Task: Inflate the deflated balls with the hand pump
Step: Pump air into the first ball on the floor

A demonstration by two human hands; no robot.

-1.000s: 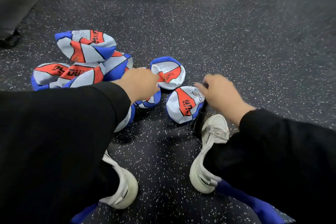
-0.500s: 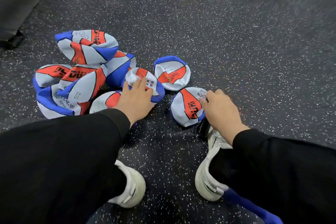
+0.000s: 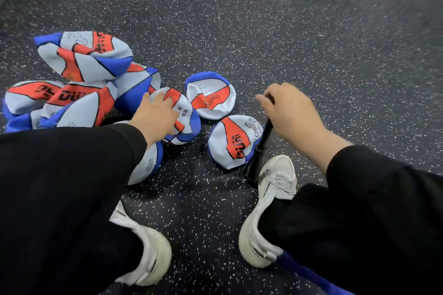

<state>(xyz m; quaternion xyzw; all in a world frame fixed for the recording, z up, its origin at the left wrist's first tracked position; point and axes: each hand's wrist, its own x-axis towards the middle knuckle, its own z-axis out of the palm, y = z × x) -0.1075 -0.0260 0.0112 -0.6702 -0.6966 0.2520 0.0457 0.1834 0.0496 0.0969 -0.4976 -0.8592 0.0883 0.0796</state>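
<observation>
Head view looks down on a speckled dark floor [image 3: 287,43] with a heap of deflated balls [image 3: 79,93], each white, blue and orange. Taking the hand pump [image 3: 260,148] as the landmark: it stands as a black, slightly tilted tube just ahead of the toe of the right white shoe [image 3: 271,203]. Its top is swallowed by the right hand [image 3: 290,112], whose fingers curl round the handle, so the handle's shape cannot be made out; its base is dark against the floor and hard to separate from shadow. No hose can be made out with any certainty.

Touching the pump's left side lies one crumpled ball [image 3: 232,141] with orange lettering. Further left of the pump, the left hand [image 3: 155,117] lies with fingers spread over another flattened ball [image 3: 184,117]; the thumb side is hidden, so whether it grips or only presses cannot be told. A third ball [image 3: 211,96] sits beyond these two, apart from the pump. One more ball [image 3: 148,163] is half hidden under the left black sleeve [image 3: 72,187]. The rest of the pile, well to the pump's left, overlaps so that separate balls are hard to count. A left white shoe [image 3: 148,254] is partly covered by dark trousers.
</observation>
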